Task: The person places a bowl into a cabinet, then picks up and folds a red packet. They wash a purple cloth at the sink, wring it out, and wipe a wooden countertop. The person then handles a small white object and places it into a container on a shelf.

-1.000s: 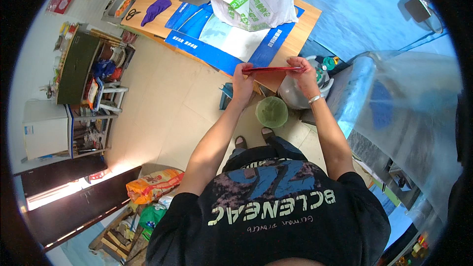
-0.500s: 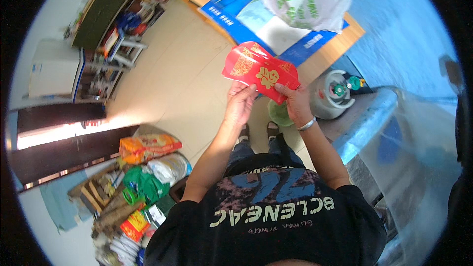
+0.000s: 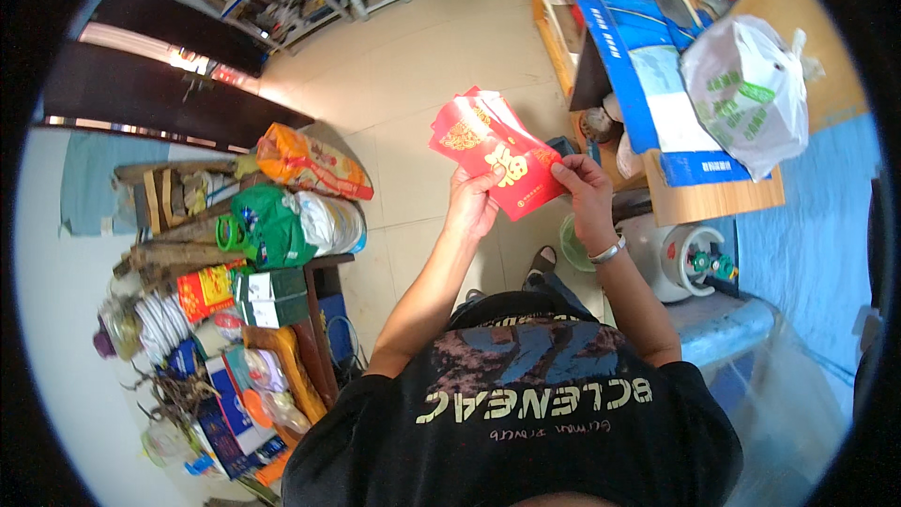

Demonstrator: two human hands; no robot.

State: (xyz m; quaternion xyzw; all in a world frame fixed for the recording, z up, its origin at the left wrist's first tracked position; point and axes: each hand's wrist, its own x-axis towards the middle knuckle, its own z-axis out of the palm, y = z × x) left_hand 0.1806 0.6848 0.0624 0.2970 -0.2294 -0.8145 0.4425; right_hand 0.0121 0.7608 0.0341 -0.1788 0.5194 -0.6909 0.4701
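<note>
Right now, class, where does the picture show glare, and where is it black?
Head view: glare whitens the gap beside the dark door, the red envelopes catch a pale sheen; head view again: black fills the corners.

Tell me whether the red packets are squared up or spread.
Slightly spread: the red packets show staggered edges at their far end, left hand and right hand gripping them.

Both forearms (image 3: 424, 300) reach forward, left grip (image 3: 475, 201) and right grip (image 3: 587, 199) pinching, slightly apart.

Bright o/all, glare thru gap at door (image 3: 141, 94), sheen on floor (image 3: 394, 66), fisheye bend, blk corners
</note>
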